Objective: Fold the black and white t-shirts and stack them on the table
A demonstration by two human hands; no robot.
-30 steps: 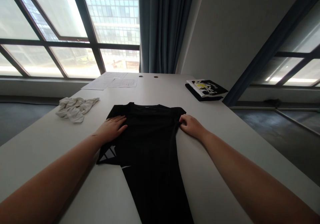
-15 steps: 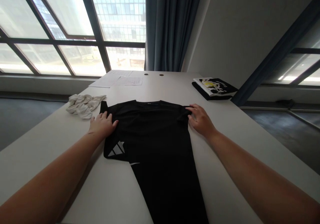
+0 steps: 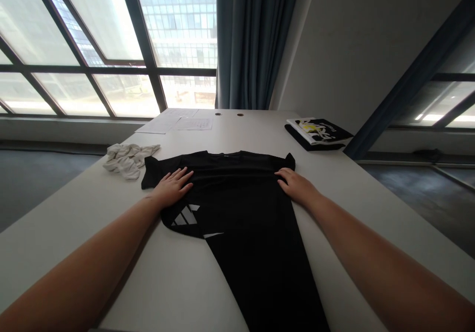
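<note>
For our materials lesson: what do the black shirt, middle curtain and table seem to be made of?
Shirt: matt knit, perhaps polyester or cotton; it lies limp with soft creases.

Curtain: dull blue woven fabric, probably; it hangs in folds.

Table: smooth white top, faintly sheened; laminate or paint.

There is just one view, from the person's head. It looks forward and down along the long, flat white table (image 3: 256,136), from high above its near part. The black cloth shirt (image 3: 245,203) is close, and its lower end runs out of the bottom of the view. The far edge and both far corners fit in. Past them, the view takes in the big dark-framed glass window (image 3: 111,94) and the tall blue-grey cloth curtain (image 3: 254,45).
</note>
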